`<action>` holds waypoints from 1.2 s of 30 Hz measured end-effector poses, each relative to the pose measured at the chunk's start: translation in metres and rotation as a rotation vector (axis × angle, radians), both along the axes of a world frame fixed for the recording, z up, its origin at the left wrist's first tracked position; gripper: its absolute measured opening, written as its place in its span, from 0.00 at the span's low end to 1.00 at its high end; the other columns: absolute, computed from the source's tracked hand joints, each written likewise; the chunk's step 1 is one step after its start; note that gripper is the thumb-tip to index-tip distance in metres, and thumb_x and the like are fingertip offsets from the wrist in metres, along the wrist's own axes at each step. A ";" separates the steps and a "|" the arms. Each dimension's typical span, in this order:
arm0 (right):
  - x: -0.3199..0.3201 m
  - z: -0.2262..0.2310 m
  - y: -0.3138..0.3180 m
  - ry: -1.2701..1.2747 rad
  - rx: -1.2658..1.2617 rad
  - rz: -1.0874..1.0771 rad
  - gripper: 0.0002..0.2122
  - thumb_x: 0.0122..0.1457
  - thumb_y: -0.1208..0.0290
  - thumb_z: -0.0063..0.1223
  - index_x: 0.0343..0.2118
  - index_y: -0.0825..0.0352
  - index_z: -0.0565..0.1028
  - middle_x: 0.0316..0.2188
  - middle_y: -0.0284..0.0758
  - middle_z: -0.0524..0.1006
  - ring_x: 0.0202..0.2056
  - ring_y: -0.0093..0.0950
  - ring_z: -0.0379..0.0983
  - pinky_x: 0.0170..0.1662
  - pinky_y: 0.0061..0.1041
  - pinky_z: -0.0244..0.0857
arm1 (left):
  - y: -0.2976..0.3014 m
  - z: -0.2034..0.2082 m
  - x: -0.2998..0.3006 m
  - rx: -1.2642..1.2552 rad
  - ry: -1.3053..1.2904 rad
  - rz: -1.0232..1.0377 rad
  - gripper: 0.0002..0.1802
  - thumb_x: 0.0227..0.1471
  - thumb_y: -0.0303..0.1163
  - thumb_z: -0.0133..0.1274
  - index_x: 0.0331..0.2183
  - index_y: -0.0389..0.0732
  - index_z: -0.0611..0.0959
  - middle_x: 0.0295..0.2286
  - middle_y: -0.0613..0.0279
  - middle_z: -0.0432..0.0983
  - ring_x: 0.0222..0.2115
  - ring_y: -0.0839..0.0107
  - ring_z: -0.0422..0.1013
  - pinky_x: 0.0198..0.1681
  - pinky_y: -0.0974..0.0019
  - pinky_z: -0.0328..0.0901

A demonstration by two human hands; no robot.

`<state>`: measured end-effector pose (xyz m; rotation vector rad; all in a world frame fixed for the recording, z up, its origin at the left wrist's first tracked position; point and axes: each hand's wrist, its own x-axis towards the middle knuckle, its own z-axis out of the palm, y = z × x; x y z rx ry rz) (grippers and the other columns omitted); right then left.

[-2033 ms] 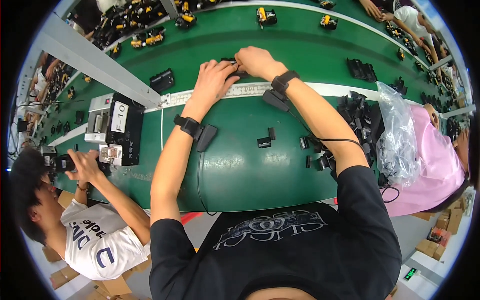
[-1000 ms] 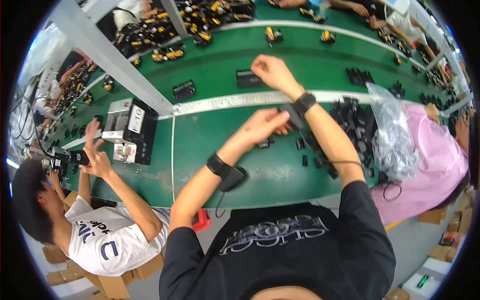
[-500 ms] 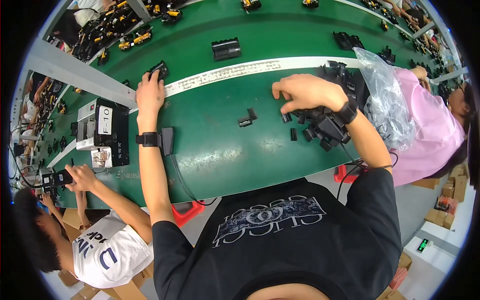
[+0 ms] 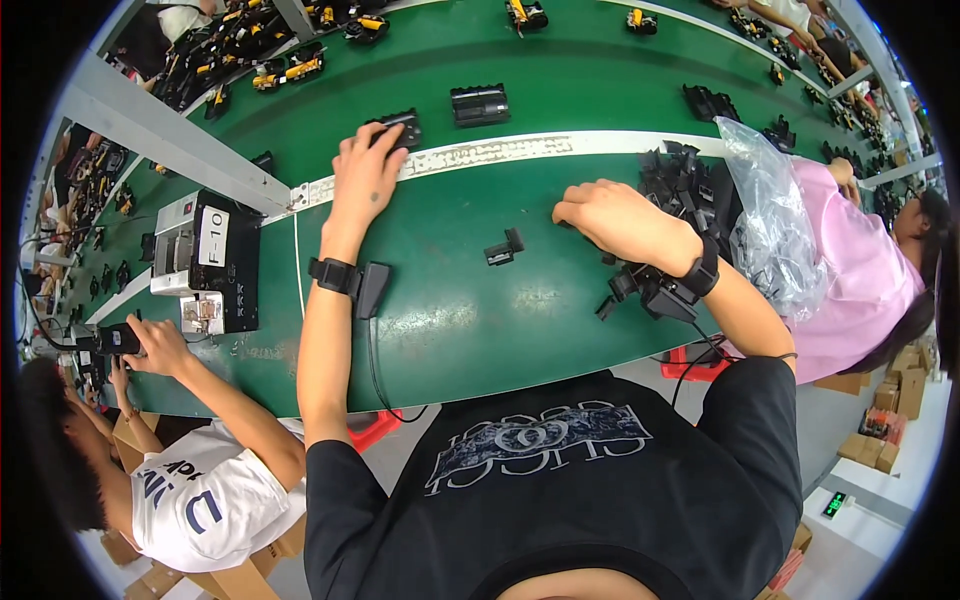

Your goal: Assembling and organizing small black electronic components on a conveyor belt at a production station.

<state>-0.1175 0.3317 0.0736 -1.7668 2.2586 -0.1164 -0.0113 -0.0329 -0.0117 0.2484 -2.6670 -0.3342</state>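
Left hand [image 4: 362, 172] arches half-open over a black housing [image 4: 408, 120] lying just beyond the white strip [image 4: 500, 150] along the far edge of the bench [image 4: 430, 340], toward its left end. Fingers touch the housing; whether they and the thumb pinch it, I cannot tell. Right hand [image 4: 622, 215] curls loosely beside the pile of black parts [image 4: 678, 180] near the right end, fingertips hidden, so any hold is unclear. A low grip across the housing's long sides would probably steady it best. Against the pile sags a clear plastic bag [image 4: 780, 235], crumpled, contents indistinct. Below the left end, a cardboard carton [image 4: 262, 578] shows nothing of its inside.
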 end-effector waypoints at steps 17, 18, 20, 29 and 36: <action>-0.034 -0.002 -0.069 0.193 -0.018 0.066 0.05 0.58 0.77 0.54 0.37 0.70 0.75 0.31 0.44 0.78 0.37 0.47 0.78 0.40 0.44 0.71 | 0.006 0.005 -0.010 0.225 0.190 -0.128 0.24 0.61 0.32 0.59 0.59 0.46 0.80 0.53 0.57 0.78 0.47 0.53 0.69 0.56 0.57 0.66; -0.031 -0.005 -0.068 0.224 0.028 0.118 0.06 0.58 0.77 0.54 0.38 0.69 0.75 0.32 0.43 0.78 0.37 0.47 0.78 0.41 0.43 0.72 | 0.007 0.005 -0.011 0.224 0.189 -0.139 0.24 0.61 0.33 0.59 0.59 0.46 0.80 0.54 0.56 0.77 0.48 0.53 0.69 0.57 0.56 0.65; -0.029 -0.009 -0.071 0.259 0.078 0.176 0.07 0.59 0.76 0.54 0.40 0.68 0.75 0.33 0.42 0.78 0.38 0.46 0.79 0.41 0.42 0.72 | 0.006 0.006 -0.012 0.227 0.194 -0.143 0.25 0.61 0.33 0.59 0.59 0.46 0.80 0.55 0.55 0.76 0.48 0.53 0.69 0.58 0.56 0.65; -0.042 -0.013 -0.077 0.178 0.062 -0.086 0.11 0.57 0.69 0.65 0.38 0.67 0.77 0.35 0.43 0.80 0.41 0.48 0.79 0.42 0.45 0.72 | 0.002 0.003 -0.012 0.210 0.144 -0.163 0.26 0.60 0.40 0.61 0.59 0.49 0.79 0.56 0.62 0.74 0.52 0.54 0.65 0.59 0.52 0.61; -0.056 0.002 -0.157 0.053 -0.264 -0.042 0.05 0.58 0.74 0.62 0.36 0.69 0.80 0.37 0.45 0.78 0.42 0.49 0.78 0.46 0.44 0.72 | 0.013 0.005 -0.020 -0.011 0.125 -0.152 0.28 0.58 0.42 0.62 0.59 0.49 0.80 0.56 0.66 0.75 0.56 0.57 0.64 0.61 0.49 0.54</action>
